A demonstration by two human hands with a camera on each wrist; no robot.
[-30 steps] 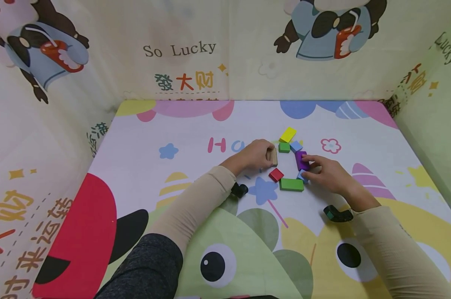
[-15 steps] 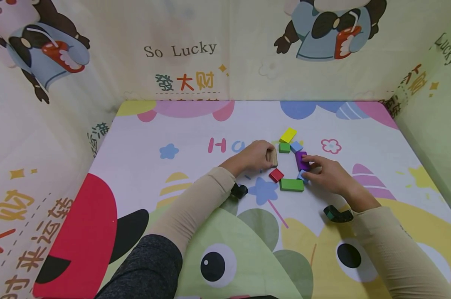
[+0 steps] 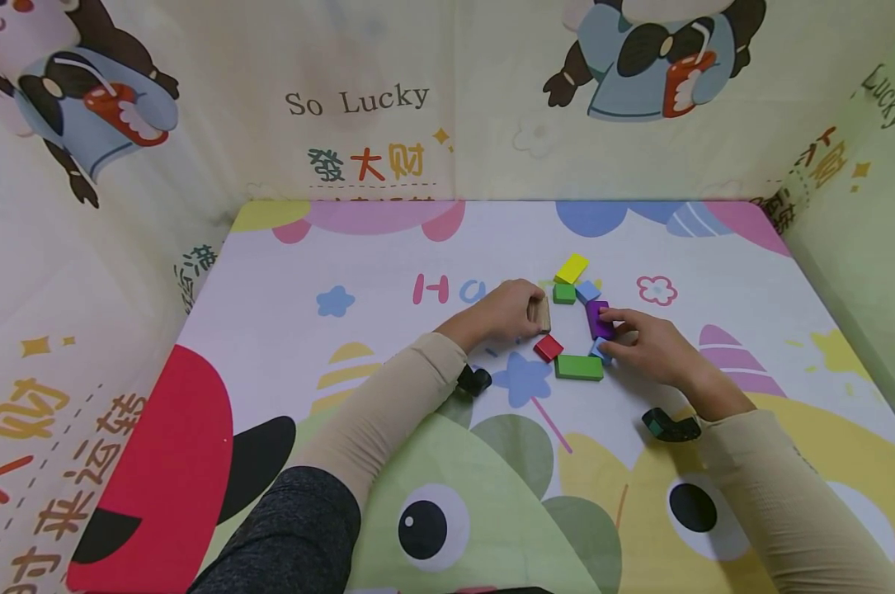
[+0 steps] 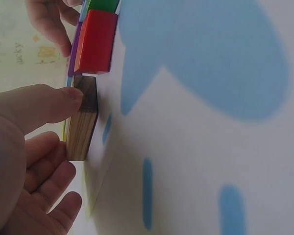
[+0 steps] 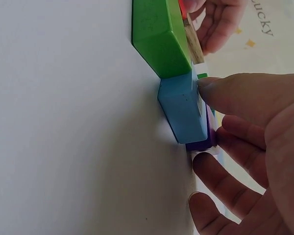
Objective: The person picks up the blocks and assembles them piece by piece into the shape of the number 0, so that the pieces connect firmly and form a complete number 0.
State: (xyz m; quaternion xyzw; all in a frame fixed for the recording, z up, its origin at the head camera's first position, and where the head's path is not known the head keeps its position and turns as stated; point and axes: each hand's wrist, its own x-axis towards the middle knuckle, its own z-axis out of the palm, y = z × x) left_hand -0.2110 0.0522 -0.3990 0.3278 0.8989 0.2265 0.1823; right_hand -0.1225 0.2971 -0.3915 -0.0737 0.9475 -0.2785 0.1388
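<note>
My left hand (image 3: 501, 315) pinches a wooden block (image 4: 82, 129) standing on the table, thumb at its near end and a finger at the far end. My right hand (image 3: 653, 348) sits across the ring of blocks, its thumb on a light blue block (image 5: 183, 110) and a forefinger at the purple block (image 3: 596, 318) behind it. Along the front lie a long green block (image 3: 579, 368) and a red block (image 3: 548, 347), the red one close to the wooden block's near end. A small green block (image 3: 564, 294), another blue block (image 3: 587, 291) and a yellow block (image 3: 572, 268) lie at the back.
A printed cloth covers the table (image 3: 388, 272), with cartoon figures and lettering. Patterned curtains (image 3: 492, 157) close off the back and both sides. Dark wrist cameras (image 3: 671, 426) hang under both forearms, low over the tabletop.
</note>
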